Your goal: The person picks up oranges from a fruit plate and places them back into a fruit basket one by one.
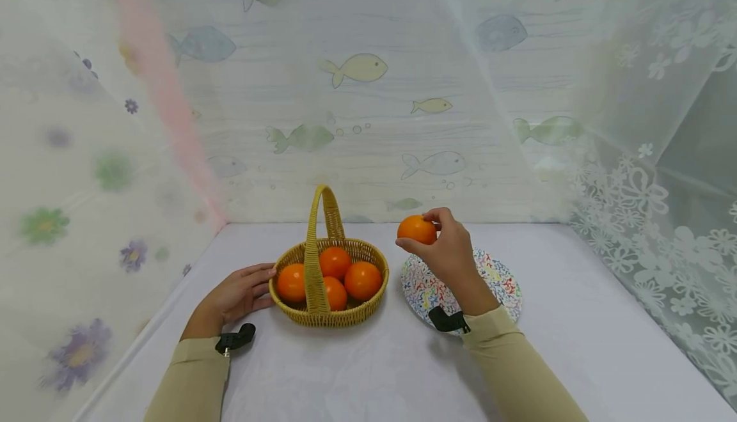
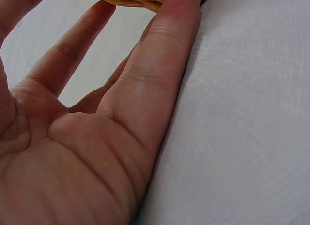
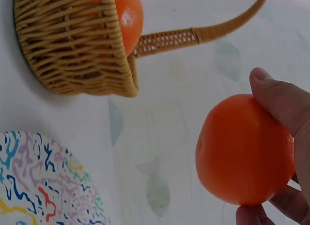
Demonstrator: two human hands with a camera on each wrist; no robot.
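Note:
My right hand (image 1: 451, 249) pinches an orange (image 1: 417, 229) between thumb and fingertips, raised above the far left part of a round plate (image 1: 501, 281) with a multicoloured squiggle pattern. In the right wrist view the smooth orange (image 3: 244, 150) shows whole, with the thumb on one side and fingers on the other. My left hand (image 1: 242, 294) lies at the left side of a yellow wicker basket (image 1: 345, 320), its fairly straight fingers touching the basket's wall. Several oranges (image 1: 363, 281) sit in the basket beneath its tall arched handle (image 1: 313, 262).
A white cloth (image 1: 357, 377) covers the table. Behind it hangs a pale curtain (image 1: 368, 121) printed with fish. Sheer flowered curtains (image 1: 650, 217) close in the sides. The plate stands to the right of the basket, a small gap between them.

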